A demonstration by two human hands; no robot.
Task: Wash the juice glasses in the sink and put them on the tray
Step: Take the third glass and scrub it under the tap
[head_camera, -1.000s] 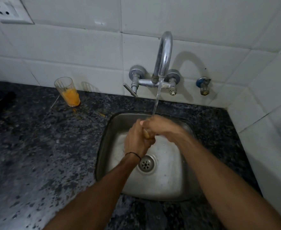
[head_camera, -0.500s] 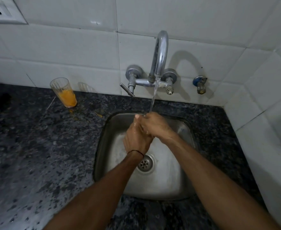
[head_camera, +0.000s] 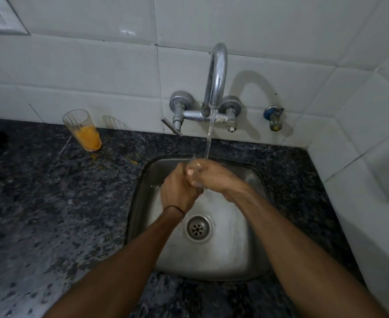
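Both my hands are clasped together over the steel sink (head_camera: 136, 212), right under the running stream from the tap (head_camera: 217, 72). A clear juice glass (head_camera: 196, 163) is squeezed between them and mostly hidden; only a bit of its wet rim shows. My left hand (head_camera: 177, 191) wraps it from the left. My right hand (head_camera: 215, 176) covers it from the right, and the water lands on its fingers. A second juice glass (head_camera: 83, 131), partly full of orange juice, stands on the counter at the back left by the wall. No tray is in view.
The dark speckled stone counter (head_camera: 51, 203) surrounds the sink, with small orange spills near the standing glass. White tiled walls close the back and right side. A tap lever (head_camera: 171, 126) sticks out to the left, and a small blue valve (head_camera: 273, 118) sits on the wall.
My hands have stayed under the stream and shifted slightly around the glass. The orange tint seen between them a second ago is gone. The view has drifted a little to the right.
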